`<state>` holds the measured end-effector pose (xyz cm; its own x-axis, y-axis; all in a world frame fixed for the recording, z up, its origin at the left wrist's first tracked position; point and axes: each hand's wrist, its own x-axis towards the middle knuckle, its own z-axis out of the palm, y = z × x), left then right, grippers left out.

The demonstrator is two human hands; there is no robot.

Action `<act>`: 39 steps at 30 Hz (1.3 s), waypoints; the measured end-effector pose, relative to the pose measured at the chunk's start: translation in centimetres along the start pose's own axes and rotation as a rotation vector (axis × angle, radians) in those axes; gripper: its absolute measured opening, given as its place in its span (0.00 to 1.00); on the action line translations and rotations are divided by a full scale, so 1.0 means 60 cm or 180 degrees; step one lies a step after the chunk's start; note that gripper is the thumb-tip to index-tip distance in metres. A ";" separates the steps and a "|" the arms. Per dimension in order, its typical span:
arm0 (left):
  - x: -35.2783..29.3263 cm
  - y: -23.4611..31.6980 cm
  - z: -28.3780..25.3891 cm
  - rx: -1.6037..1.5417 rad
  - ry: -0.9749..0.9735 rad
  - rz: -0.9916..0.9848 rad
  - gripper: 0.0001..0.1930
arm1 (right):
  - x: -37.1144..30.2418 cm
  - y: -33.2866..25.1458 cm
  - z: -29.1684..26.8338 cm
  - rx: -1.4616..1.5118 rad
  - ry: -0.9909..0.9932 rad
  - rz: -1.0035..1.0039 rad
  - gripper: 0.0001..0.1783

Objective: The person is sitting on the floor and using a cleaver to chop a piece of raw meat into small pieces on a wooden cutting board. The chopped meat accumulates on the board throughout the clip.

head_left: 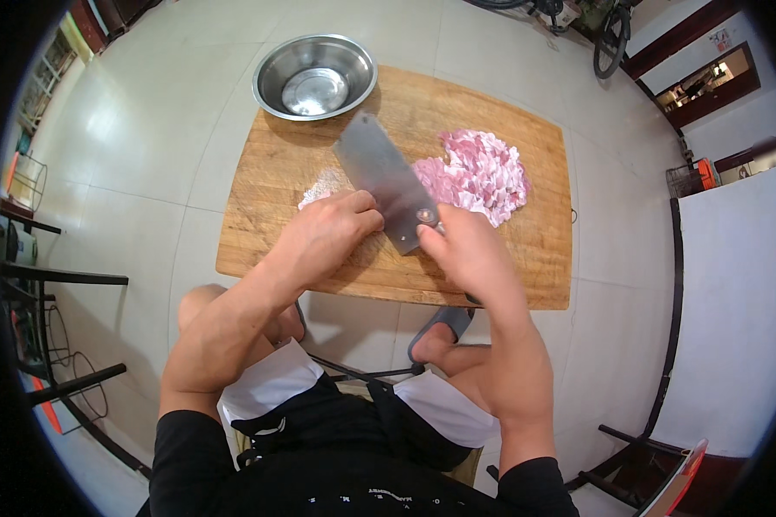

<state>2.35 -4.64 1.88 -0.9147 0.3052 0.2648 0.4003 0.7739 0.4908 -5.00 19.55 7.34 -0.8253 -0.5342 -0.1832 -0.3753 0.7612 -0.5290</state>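
Note:
My right hand [470, 250] grips a broad cleaver [379, 168] by its handle, thumb against the blade near the handle. The blade slants up and to the left over the wooden cutting board [259, 211]. My left hand [341, 222] is closed, its curled knuckles right beside the blade. From under it, on the far side, juts a pale pinkish piece of meat [326, 184]; the rest of the piece is hidden by the hand. To the right of the blade lies a heap of sliced raw pink meat [485, 177].
A stainless steel bowl [316, 77] stands on the board's far left corner, with bare metal showing inside. Black metal legs [69, 276] stick out at the left. A white-topped table [737, 319] stands at the right. A bicycle wheel [612, 41] is at the far right.

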 end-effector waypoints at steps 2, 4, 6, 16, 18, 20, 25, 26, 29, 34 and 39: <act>-0.002 0.000 0.001 -0.0096 0.0109 0.0016 0.09 | 0.011 0.028 -0.021 0.1096 -0.0653 0.0744 0.16; -0.001 -0.002 0.004 -0.0076 0.0144 -0.0044 0.08 | -0.001 0.056 -0.037 0.1574 -0.0627 0.0963 0.13; -0.001 -0.001 0.004 -0.0041 0.0199 -0.0130 0.08 | -0.012 0.083 -0.054 0.1759 -0.0662 0.1077 0.13; -0.001 0.001 0.011 0.0303 0.0295 -0.0137 0.07 | -0.104 0.029 -0.064 0.0028 0.0228 0.0324 0.14; -0.003 -0.001 0.012 0.0327 0.0309 -0.0083 0.07 | -0.118 0.014 -0.059 -0.0336 0.0363 0.0078 0.14; -0.004 -0.001 0.011 0.0317 0.0350 -0.0009 0.07 | -0.127 -0.004 -0.059 -0.0484 0.0321 0.0053 0.14; -0.005 -0.004 0.014 0.0251 0.0290 -0.0005 0.08 | -0.143 -0.017 -0.057 -0.0556 0.0249 0.0036 0.13; -0.005 -0.003 0.013 0.0222 0.0280 -0.0015 0.08 | -0.143 -0.019 -0.057 -0.0580 0.0243 0.0019 0.13; -0.001 0.002 0.010 0.0211 0.0190 -0.0100 0.08 | -0.138 -0.022 -0.048 -0.0654 0.0149 0.0001 0.14; 0.000 -0.002 0.009 0.0317 0.0024 -0.0109 0.08 | -0.124 -0.044 -0.043 -0.0598 0.0026 -0.0131 0.15; -0.010 -0.004 0.004 0.0235 0.0042 -0.0123 0.09 | -0.076 -0.064 -0.018 -0.0572 0.0127 -0.0423 0.16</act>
<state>2.77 -4.88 1.38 -0.9284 0.2675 0.2580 0.3592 0.8239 0.4384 -0.26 19.46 11.07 -0.7782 -0.6220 -0.0870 -0.5481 0.7402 -0.3896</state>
